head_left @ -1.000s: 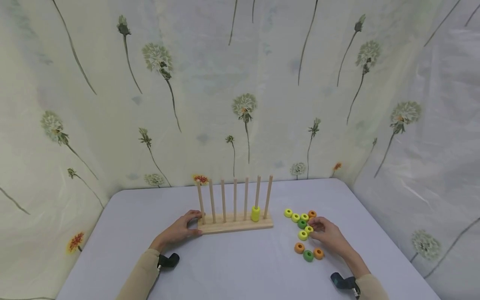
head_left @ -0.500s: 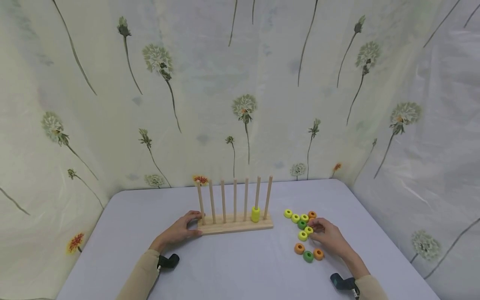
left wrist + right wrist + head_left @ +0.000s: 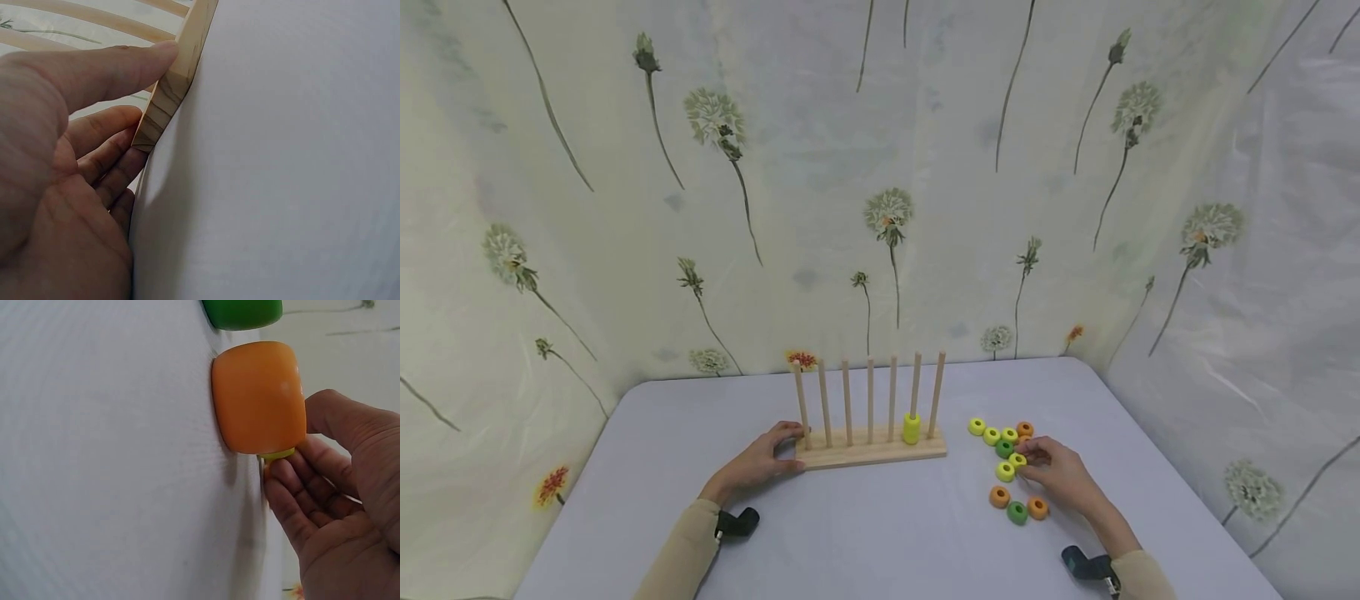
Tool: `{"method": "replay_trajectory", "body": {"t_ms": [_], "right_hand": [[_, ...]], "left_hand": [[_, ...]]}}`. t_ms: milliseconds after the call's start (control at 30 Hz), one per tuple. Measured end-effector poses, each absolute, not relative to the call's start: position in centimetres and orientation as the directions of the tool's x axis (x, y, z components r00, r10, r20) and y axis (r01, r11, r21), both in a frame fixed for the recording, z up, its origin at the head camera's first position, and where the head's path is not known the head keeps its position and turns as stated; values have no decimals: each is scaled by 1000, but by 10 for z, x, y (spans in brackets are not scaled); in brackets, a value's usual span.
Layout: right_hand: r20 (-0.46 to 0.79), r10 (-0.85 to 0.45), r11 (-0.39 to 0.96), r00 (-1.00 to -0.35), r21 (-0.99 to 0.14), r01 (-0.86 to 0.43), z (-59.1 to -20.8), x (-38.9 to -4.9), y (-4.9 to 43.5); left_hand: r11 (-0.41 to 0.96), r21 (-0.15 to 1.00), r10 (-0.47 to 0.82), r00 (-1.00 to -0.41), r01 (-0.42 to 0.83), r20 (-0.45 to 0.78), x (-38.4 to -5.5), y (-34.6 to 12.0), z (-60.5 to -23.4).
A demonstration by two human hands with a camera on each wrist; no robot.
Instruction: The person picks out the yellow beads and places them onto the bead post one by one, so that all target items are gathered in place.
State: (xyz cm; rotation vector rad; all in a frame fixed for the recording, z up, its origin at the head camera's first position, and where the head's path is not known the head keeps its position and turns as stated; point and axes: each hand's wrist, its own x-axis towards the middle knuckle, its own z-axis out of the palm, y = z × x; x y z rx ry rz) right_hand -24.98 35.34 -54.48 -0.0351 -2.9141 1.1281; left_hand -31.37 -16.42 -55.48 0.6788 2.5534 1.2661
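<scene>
On the table (image 3: 850, 533), left fingers (image 3: 103, 127) pinch the crosswise, upright-pegged rack (image 3: 870, 453), right fingers (image 3: 328, 459) a yellow ring (image 3: 1017, 460).

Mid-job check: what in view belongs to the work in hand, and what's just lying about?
Job, it seems:
wooden peg rack, held by the left hand
stacked yellow beads on one peg
loose yellow beads, green beads, orange beads

Surroundings only:
flowered backdrop
white tabletop
worn wrist cameras
</scene>
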Motion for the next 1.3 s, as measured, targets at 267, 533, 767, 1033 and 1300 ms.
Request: {"method": "replay_trajectory", "body": {"t_ms": [267, 533, 767, 1033, 1300], "right_hand": [[15, 23, 745, -1000, -667, 7, -545, -250, 353], [10, 33, 751, -999, -660, 18, -547, -251, 353], [7, 30, 746, -1000, -665, 17, -548, -251, 355], [-9, 35, 737, -999, -675, 32, -542, -250, 355], [52, 53, 735, -997, -679, 4, -530, -246, 356]], "left_hand": [[520, 802, 482, -876, 293, 8, -314, -165, -555], [516, 804, 486, -874, 295, 9, -314, -164, -556], [511, 813, 484, -875, 280, -3, -313, -165, -557], [510, 816, 480, -877, 272, -7, -313, -166, -555], [508, 817, 483, -876, 273, -7, -314, -166, -556]]}}
